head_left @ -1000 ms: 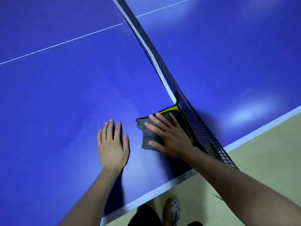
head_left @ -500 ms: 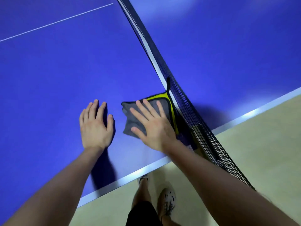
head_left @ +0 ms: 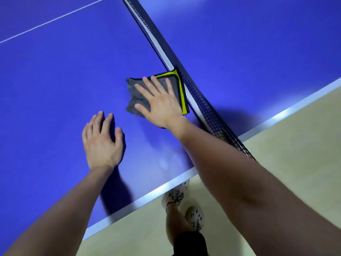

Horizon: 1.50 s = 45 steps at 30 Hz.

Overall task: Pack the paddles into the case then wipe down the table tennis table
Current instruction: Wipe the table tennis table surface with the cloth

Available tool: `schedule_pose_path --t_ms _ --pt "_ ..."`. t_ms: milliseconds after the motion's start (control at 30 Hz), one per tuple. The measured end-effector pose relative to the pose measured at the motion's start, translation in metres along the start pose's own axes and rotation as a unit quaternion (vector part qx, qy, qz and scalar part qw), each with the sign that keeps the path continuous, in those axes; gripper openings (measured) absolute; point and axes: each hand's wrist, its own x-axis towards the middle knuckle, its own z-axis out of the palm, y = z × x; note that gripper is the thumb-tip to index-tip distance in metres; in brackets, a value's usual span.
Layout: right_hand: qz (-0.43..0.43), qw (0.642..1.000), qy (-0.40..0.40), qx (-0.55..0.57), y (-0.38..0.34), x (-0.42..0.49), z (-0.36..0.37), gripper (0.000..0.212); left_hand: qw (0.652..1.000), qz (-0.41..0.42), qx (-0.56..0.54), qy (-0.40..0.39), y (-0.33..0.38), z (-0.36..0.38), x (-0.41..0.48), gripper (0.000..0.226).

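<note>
Cloth [head_left: 133,97] — grey, folded, edged in yellow and black — lies on the blue counter [head_left: 55,80] with one edge up against the foot of the net [head_left: 208,108], near the counter's side edge. Right hand [head_left: 162,106] presses flat on it, fingers [head_left: 145,89] straight and spread, grasping nothing. Left hand [head_left: 101,143] rests palm-down on the bare counter farther from the net — beside the cloth yet apart from it — its fingers released and straight.

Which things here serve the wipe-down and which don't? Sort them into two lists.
In use: grey cloth with yellow edging, pressed flat under the right hand; table tennis table; left hand, resting flat on the table.
Not in use: net; white shoes; floor.
</note>
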Motion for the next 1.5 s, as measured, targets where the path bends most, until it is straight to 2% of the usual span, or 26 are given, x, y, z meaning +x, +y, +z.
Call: schedule_pose_path --t_ms 133,233,300,467,567,700,833,900,1000,1100,1200,1267,1333,1433,1500 --pt "0.055 0.997 0.046 0.036 -0.012 -0.12 -0.003 0.071 1.0 -0.004 -0.003 -0.012 0.0 -0.001 0.0 0.053" --pt "0.066 0.997 0.024 0.036 -0.012 -0.184 -0.01 0.073 1.0 -0.006 -0.003 -0.019 0.001 -0.001 0.002 0.054" --pt "0.073 0.997 0.022 0.03 -0.009 -0.173 -0.008 0.074 1.0 -0.006 0.002 -0.017 0.001 0.0 0.001 0.054" --pt "0.101 0.995 0.013 -0.013 -0.017 -0.045 -0.001 0.077 1.0 -0.004 0.004 -0.013 -0.004 0.004 0.001 0.053" --pt "0.108 0.994 0.004 -0.017 -0.021 -0.015 -0.002 0.076 1.0 -0.002 0.004 -0.008 -0.004 0.004 0.001 0.054" --pt "0.095 0.994 0.054 0.011 -0.019 -0.091 -0.003 0.07 1.0 -0.006 0.001 -0.016 -0.002 0.001 0.002 0.053" --pt "0.104 0.994 0.034 0.031 -0.02 -0.202 -0.01 0.072 1.0 -0.008 -0.005 -0.025 0.0 -0.002 0.002 0.052" --pt "0.108 0.993 0.026 0.032 -0.021 -0.227 -0.01 0.074 1.0 -0.006 -0.004 -0.02 0.0 -0.002 0.002 0.052" --pt "0.092 0.995 0.033 0.019 -0.015 -0.194 -0.005 0.075 1.0 0.0 0.003 -0.012 0.0 0.001 0.002 0.05" --pt "0.075 0.996 0.047 0.006 -0.013 -0.109 0.002 0.075 1.0 0.001 0.007 -0.003 -0.001 0.0 0.002 0.05" --pt "0.085 0.996 0.018 -0.02 -0.02 -0.056 0.002 0.075 1.0 0.005 0.0 -0.003 0.0 -0.003 0.001 0.053" --pt "0.067 0.997 0.029 -0.021 -0.023 -0.07 0.003 0.073 1.0 0.007 -0.01 -0.008 0.0 -0.003 0.002 0.053" --pt "0.018 0.999 0.035 -0.015 -0.03 -0.12 -0.002 0.071 1.0 0.009 -0.022 -0.02 -0.001 -0.006 0.003 0.054" --pt "-0.067 0.998 -0.013 -0.001 -0.042 -0.203 -0.011 0.069 0.999 0.009 -0.033 -0.042 -0.002 -0.01 0.005 0.059" --pt "-0.109 0.993 -0.042 -0.001 -0.036 -0.218 -0.016 0.071 0.997 0.013 -0.044 -0.064 -0.005 -0.014 0.007 0.061"
